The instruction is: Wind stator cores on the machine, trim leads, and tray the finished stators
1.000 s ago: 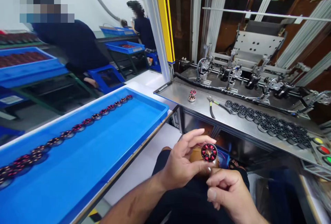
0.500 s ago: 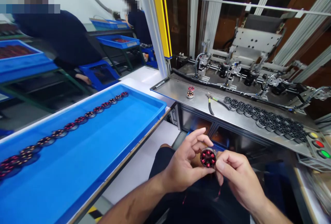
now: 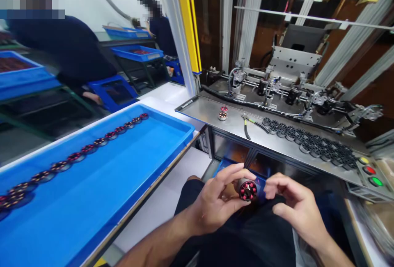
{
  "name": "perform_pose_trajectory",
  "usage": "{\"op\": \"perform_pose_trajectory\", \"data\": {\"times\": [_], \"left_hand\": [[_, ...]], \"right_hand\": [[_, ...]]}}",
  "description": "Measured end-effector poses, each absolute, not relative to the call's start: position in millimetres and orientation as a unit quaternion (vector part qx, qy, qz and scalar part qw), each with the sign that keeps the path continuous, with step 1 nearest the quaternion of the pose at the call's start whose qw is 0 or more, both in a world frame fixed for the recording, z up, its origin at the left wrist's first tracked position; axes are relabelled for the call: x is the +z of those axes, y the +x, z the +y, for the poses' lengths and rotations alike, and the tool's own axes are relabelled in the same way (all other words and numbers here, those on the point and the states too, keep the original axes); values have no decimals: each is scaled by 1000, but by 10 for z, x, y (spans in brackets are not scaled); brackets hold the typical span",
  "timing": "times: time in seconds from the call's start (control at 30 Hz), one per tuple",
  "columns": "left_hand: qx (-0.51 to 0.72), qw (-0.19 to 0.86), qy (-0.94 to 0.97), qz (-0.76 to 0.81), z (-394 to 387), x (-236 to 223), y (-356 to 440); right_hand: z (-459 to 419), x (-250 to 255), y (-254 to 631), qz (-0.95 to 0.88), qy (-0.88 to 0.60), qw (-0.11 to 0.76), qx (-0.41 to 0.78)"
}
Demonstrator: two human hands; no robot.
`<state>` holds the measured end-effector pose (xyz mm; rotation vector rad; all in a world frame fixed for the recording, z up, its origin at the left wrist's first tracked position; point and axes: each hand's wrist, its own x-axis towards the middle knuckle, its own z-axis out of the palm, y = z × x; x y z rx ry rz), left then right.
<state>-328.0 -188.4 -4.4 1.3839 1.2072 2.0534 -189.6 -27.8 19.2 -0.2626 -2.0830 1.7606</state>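
Note:
A small round motor stator [image 3: 248, 190] with red wire windings and a dark rim sits between the thumb and fingers of my left hand [image 3: 215, 201], above my lap. Its wound face is turned toward me. To the right of it, and apart from it, my right hand [image 3: 297, 205] hangs with thumb and fingers separated and nothing visible between them. Fine red wire strands show faintly near the stator.
At left a blue tray [image 3: 123, 164] holds a row of similar wound parts [image 3: 100, 142]. On the metal ledge lie two wound parts [image 3: 223, 116], pliers [image 3: 247, 126] and many black parts [image 3: 317, 143]. Control buttons [image 3: 370, 170] sit at right. Two people sit at left.
My right hand has let go of the stator's edge and moved off to the right, its fingers parting. My left hand keeps hold of the stator. The view has shifted slightly.

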Motion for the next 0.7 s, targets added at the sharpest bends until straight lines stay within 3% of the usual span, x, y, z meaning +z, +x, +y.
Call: {"op": "perform_pose_trajectory", "data": {"times": [0.2,0.53,0.7], "left_hand": [[715,202,511,433,-1895,-20,-3191],[760,445,341,330,-1872,27,-3155],[777,446,300,327,-1793,-33,-3090]], "right_hand": [[-475,369,-2020,-728,-94,200,649],[-663,172,-1924,-660,-97,308,679],[-698,169,-1895,-704,-95,340,616]]}}
